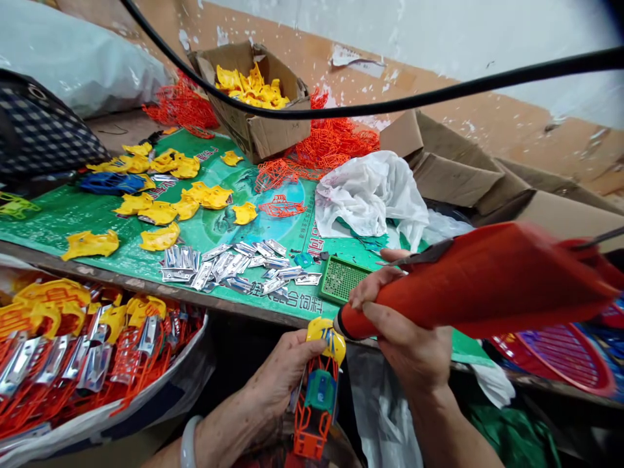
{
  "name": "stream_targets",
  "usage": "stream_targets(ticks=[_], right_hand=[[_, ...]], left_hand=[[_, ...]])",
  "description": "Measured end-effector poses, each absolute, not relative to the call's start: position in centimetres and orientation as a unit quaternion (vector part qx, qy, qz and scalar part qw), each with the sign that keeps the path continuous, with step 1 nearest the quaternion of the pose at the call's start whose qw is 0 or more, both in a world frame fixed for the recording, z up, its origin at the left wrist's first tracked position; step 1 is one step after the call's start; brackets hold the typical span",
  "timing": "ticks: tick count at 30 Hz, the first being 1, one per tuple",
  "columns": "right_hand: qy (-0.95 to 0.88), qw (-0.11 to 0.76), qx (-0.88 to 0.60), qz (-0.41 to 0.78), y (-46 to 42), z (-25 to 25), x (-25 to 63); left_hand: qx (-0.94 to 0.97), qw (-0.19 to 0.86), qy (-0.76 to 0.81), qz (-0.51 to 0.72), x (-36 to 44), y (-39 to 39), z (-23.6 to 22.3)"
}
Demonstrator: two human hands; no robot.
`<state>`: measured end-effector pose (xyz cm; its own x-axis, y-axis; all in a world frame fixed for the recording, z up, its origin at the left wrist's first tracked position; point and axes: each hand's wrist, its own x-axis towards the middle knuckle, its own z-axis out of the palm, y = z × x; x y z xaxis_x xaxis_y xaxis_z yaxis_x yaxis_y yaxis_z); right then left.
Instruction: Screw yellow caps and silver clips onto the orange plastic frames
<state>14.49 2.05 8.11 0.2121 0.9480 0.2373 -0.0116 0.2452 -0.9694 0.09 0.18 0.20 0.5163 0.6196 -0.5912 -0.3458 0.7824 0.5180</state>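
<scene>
My left hand (280, 367) grips a toy car (319, 390) with a yellow front piece, a teal middle and an orange cage frame. The thumb lies on the yellow piece. Wrapped around a red electric screwdriver (468, 286) is my right hand (407, 331). The tool's narrow tip points left and meets, or nearly meets, the yellow front of the car; exact contact cannot be made out. Just beyond both hands, a green mesh-bottomed tray (341, 279) of small screws sits at the table's near edge. Silver plates (234, 263) lie loose left of the tray.
Yellow shells (160, 212) are scattered over the green table cover (287, 227). A cardboard box (277, 133) holds more shells, with orange frames (336, 136) around it. A full sack of car parts (190, 370) stands at lower left. A black cable (341, 112) crosses overhead.
</scene>
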Motion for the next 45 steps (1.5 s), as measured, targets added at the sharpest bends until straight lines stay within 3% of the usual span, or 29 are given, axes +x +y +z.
stream_targets(ticks=[29, 36, 45], right_hand=[[-0.442, 0.658, -0.474, 0.383, 2.6, 9.3, 12.6], [-0.402, 0.726, -0.454, 0.325, 3.3, 10.7, 15.1], [-0.411, 0.738, -0.474, 0.249, 6.6, 9.4, 17.8]], left_hand=[[0.202, 0.841, 0.396, 0.309, -0.3, -0.2, -0.5], [0.193, 0.845, 0.394, 0.305, -0.2, -0.1, 0.2], [0.219, 0.813, 0.442, 0.31, -0.7, 0.5, 1.3]])
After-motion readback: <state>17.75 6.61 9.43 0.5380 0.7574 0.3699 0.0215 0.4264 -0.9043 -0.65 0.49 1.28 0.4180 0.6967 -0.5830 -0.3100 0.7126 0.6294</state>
